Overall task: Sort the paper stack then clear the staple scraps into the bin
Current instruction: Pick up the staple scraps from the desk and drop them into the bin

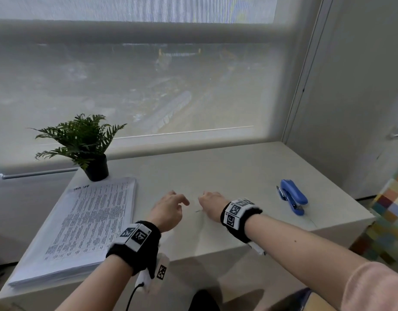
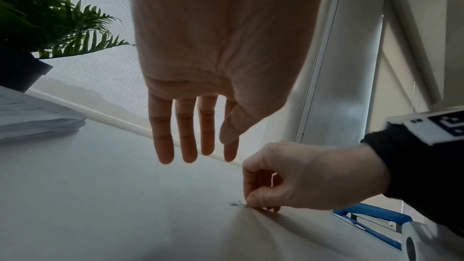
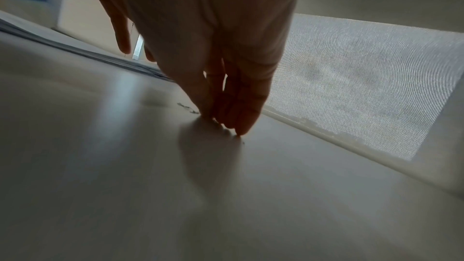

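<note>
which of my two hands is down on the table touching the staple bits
The right hand: its bunched fingertips touch the table at the staple scraps. The left hand hovers above, fingers straight, holding nothing.

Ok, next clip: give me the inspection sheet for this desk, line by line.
Surface: pale desk, mostly bare in the middle.
Job's things: paper stack squared up at the left; staple scraps lie loose between the hands; no bin in view.
Clutter: blue stapler at the right, potted fern behind the stack.
Hands: right hand has its fingertips bunched on the desk at the scraps; left hand hovers open above the desk.
Cables: black lead hanging from the left wrist unit.
Surroundings: window with a roller blind lowered.
</note>
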